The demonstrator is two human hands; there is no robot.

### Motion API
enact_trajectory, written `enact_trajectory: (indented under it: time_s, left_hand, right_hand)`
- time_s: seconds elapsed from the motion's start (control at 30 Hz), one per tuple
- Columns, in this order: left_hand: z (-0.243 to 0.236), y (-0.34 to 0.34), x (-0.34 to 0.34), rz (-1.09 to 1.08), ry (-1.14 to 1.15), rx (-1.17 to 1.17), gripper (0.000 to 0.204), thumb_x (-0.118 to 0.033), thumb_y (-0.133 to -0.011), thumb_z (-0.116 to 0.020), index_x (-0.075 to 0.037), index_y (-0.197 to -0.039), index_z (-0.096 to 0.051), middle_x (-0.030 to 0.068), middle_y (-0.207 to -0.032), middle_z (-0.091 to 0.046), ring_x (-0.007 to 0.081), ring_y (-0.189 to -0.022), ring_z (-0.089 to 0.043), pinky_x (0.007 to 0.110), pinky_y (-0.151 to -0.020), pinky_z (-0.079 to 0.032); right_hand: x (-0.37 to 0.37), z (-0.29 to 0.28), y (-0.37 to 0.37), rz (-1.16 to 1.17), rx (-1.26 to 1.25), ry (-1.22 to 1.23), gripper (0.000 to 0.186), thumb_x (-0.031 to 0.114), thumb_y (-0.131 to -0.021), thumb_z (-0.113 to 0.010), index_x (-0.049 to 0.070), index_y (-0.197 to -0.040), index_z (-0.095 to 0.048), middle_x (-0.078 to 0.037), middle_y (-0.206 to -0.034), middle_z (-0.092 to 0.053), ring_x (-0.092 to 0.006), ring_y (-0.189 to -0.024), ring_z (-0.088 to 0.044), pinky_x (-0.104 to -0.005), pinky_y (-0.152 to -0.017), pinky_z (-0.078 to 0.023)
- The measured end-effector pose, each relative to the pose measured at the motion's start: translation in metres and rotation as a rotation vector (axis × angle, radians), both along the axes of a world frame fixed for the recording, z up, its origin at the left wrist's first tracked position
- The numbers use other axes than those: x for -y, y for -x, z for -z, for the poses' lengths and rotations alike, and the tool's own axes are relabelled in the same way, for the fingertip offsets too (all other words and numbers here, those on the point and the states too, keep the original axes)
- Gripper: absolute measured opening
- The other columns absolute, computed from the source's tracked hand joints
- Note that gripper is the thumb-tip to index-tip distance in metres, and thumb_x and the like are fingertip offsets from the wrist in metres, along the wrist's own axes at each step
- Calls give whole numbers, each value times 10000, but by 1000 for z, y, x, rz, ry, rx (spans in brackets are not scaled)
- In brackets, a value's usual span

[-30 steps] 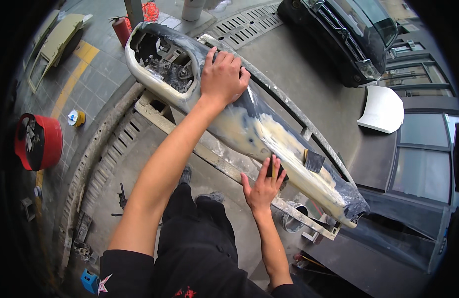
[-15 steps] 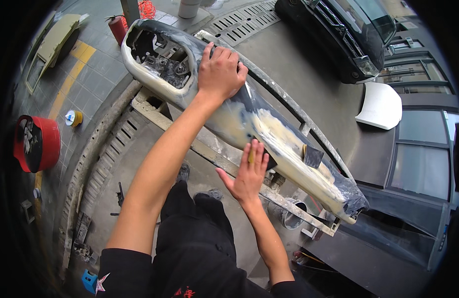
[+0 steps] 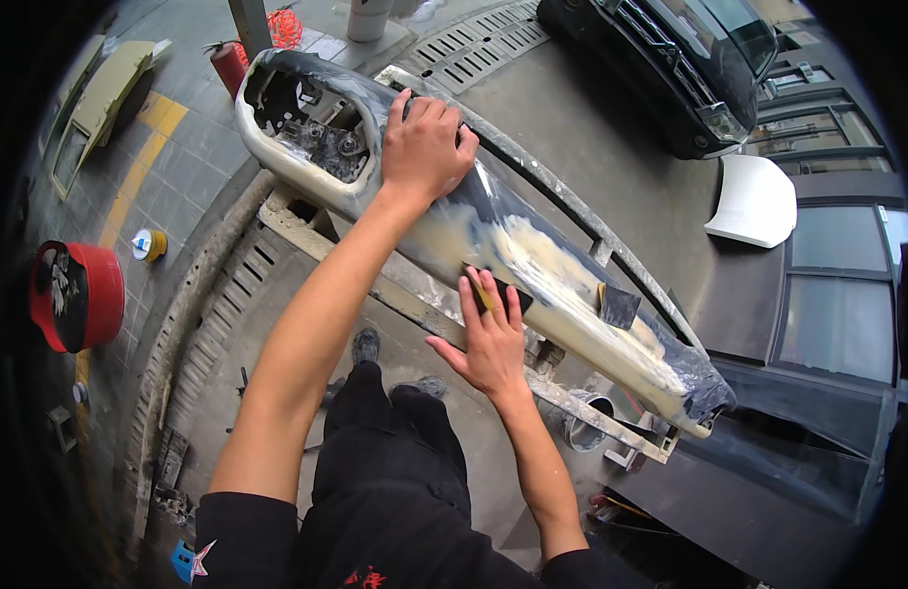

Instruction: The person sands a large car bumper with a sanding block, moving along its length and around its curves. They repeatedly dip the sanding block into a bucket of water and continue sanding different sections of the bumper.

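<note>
A car bumper (image 3: pixel 562 324), dark with smeared cream and white filler, lies slantwise across a metal stand (image 3: pixel 414 312). My left hand (image 3: pixel 424 147) grips it beside the large opening at its left end, fingers curled over the upper part. Lower down, my right hand (image 3: pixel 493 339) presses a dark sheet of sandpaper (image 3: pixel 514 299) against the near edge with outstretched fingers. Something yellow shows between those fingers. A second dark square sheet (image 3: pixel 619 307) sits on the bumper to the right of my right hand.
On the left stand a red tub (image 3: pixel 100 294) and a small yellow can (image 3: pixel 151 245). A fire extinguisher (image 3: pixel 228 69) is behind the bumper's left end. A black car (image 3: pixel 650 79) and a white panel (image 3: pixel 753 201) are at the far right. A bucket (image 3: pixel 586 427) stands beneath the stand.
My right hand has slid left and slightly up along the bumper's near edge with the sandpaper. My left hand keeps its place on the bumper. The view has shifted slightly.
</note>
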State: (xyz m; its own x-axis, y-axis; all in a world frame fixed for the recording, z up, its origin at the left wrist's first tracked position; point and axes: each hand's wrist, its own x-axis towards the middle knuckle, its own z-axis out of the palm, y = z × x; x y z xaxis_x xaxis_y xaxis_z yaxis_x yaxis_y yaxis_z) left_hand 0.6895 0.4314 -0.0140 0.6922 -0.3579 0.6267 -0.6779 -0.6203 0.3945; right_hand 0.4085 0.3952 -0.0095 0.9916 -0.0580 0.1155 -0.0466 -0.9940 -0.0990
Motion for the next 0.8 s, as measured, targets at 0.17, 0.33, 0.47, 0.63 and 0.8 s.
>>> enact_trajectory:
  time_s: [0.17, 0.33, 0.47, 0.63, 0.8]
  left_hand:
    - [-4, 0, 1, -26, -25, -34, 247, -292, -900, -601, -87, -912, -738, 61, -997, -723, 234, -1098, -650, 459, -1214, -333]
    - [-2, -1, 2, -2, -37, -2, 246, -297, -898, -613, -91, -919, -745, 59, -1009, -720, 227, -1101, -648, 459, -1213, -331]
    - [-1, -3, -1, 1, 11, 13, 263, -286, -879, -589, -73, -872, -743, 89, -977, -734, 241, -1075, -659, 478, -1209, -341]
    - [-2, 6, -3, -12, -49, -30, 241, -283, -897, -611, -82, -928, -741, 69, -1015, -721, 236, -1104, -645, 465, -1209, -334]
    - [-9, 4, 2, -1, -62, -21, 248, -286, -916, -607, -85, -961, -744, 72, -1044, -722, 245, -1120, -640, 462, -1204, -330]
  right_hand:
    - [32, 26, 65, 347, 204, 44, 1028, 699, -860, -702, -22, -1548, -446, -162, -1641, -421, -320, -1583, -277, -519, -1280, -149]
    - [-10, 5, 7, 103, 42, -27, 1058, 728, -851, -690, -23, -1553, -438, -165, -1642, -422, -317, -1583, -282, -515, -1285, -140]
    - [42, 22, 78, 216, 96, 71, 1075, 722, -832, -718, -36, -1543, -440, -197, -1625, -436, -325, -1572, -310, -513, -1285, -134]
    - [33, 35, 90, 448, 196, 70, 1252, 753, -802, -721, -66, -1622, -248, -251, -1689, -288, -366, -1616, -155, -532, -1289, -51]
    - [-45, 42, -6, 85, 127, -129, 1031, 670, -867, -699, -19, -1577, -410, -167, -1693, -331, -326, -1601, -237, -545, -1295, -110]
